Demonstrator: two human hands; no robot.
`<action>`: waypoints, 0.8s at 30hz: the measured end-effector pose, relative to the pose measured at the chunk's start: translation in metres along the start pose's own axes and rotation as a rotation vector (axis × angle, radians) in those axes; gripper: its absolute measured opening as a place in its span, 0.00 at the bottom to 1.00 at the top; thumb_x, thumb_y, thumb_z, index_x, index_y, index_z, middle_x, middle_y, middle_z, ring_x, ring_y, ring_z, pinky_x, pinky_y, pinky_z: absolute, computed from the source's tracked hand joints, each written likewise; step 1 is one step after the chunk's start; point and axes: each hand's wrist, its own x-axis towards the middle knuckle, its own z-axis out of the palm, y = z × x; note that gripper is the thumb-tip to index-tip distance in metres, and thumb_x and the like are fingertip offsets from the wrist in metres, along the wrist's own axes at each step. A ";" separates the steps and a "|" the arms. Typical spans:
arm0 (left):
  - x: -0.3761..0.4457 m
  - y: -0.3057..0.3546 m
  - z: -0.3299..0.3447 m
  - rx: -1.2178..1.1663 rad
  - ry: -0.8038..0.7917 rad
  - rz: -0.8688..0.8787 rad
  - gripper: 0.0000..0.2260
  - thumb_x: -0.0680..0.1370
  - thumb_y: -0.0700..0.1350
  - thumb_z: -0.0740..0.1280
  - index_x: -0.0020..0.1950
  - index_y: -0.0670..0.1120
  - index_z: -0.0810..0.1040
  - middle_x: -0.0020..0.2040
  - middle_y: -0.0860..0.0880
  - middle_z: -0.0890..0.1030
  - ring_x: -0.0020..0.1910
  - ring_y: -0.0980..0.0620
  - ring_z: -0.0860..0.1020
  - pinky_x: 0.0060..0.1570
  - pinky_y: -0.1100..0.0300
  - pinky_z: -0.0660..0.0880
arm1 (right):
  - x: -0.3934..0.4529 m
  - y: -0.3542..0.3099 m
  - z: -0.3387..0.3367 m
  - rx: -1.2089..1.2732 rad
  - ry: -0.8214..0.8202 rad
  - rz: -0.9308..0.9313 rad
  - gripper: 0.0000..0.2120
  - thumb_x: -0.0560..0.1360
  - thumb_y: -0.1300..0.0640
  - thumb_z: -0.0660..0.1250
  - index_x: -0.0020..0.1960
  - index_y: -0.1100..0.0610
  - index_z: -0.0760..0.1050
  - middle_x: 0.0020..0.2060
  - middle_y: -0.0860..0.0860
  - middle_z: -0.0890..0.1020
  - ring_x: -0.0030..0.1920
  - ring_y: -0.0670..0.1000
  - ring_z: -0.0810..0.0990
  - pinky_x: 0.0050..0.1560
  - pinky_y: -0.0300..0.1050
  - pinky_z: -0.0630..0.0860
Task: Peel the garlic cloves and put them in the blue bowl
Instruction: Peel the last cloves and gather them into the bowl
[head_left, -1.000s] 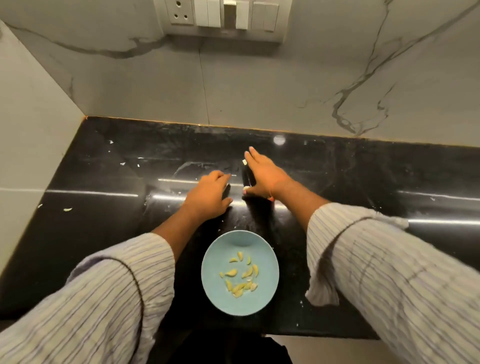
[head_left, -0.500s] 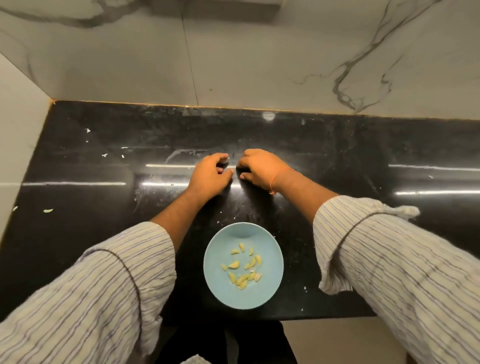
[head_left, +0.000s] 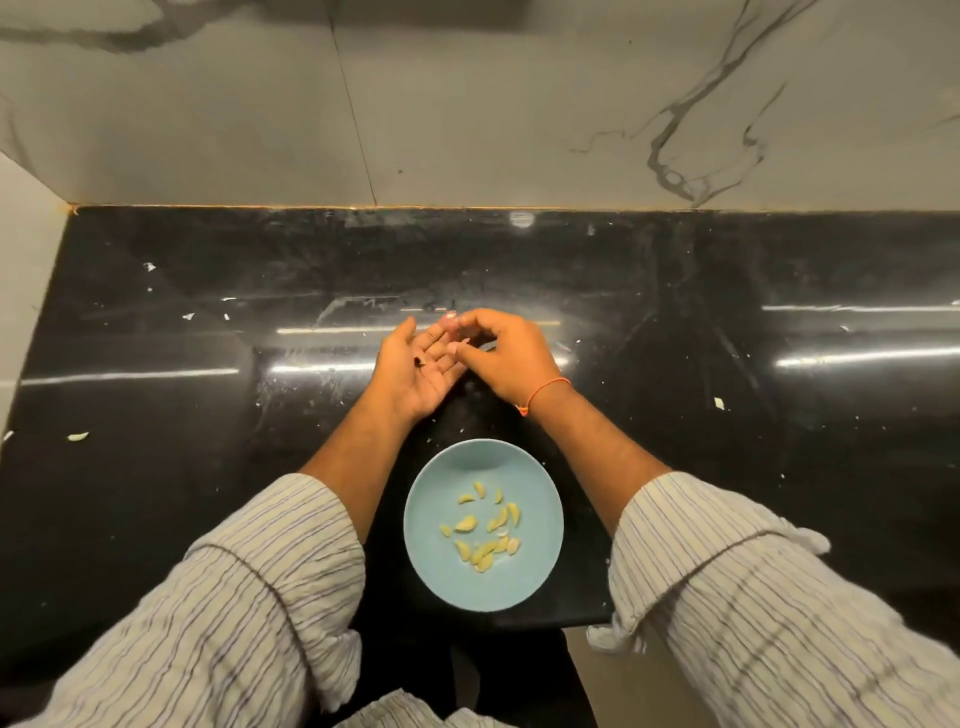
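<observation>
The blue bowl (head_left: 431, 571) sits on the black counter near its front edge, with several peeled yellow garlic cloves (head_left: 485, 532) inside. Just beyond it, my left hand (head_left: 415, 371) lies palm up with its fingers straight and a small dark scrap on the palm. My right hand (head_left: 511, 356) is beside it, fingers and thumb curled over the left fingertips. They pinch a small pinkish garlic clove (head_left: 450, 315), which is mostly hidden.
Bits of garlic peel lie on the counter at the left (head_left: 78, 436), back left (head_left: 149, 266) and right (head_left: 719, 402). A marble wall (head_left: 467, 130) closes the back and a side wall the left. The counter's front edge runs just below the bowl.
Both hands have lifted off the counter. The left hand turned palm up and opened, and the right hand came over its fingertips. The view tilted down.
</observation>
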 end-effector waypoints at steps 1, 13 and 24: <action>0.000 -0.003 0.001 -0.051 0.018 0.003 0.21 0.88 0.54 0.55 0.58 0.39 0.81 0.51 0.41 0.86 0.44 0.44 0.88 0.43 0.53 0.86 | 0.000 0.001 -0.005 -0.007 0.042 0.008 0.12 0.75 0.63 0.76 0.57 0.53 0.86 0.47 0.46 0.88 0.46 0.46 0.85 0.50 0.34 0.80; 0.001 -0.012 -0.003 0.101 -0.064 0.014 0.27 0.87 0.60 0.51 0.64 0.42 0.81 0.58 0.45 0.87 0.56 0.46 0.87 0.58 0.52 0.80 | -0.045 0.038 -0.059 -0.574 -0.089 0.263 0.12 0.74 0.51 0.79 0.55 0.52 0.87 0.48 0.50 0.88 0.52 0.52 0.85 0.59 0.47 0.80; 0.000 -0.010 -0.015 0.128 -0.126 -0.042 0.40 0.84 0.70 0.44 0.75 0.40 0.75 0.71 0.42 0.81 0.72 0.41 0.78 0.77 0.47 0.68 | -0.043 0.025 -0.053 -0.885 -0.229 0.104 0.09 0.78 0.56 0.69 0.53 0.52 0.88 0.48 0.55 0.88 0.50 0.60 0.84 0.52 0.51 0.82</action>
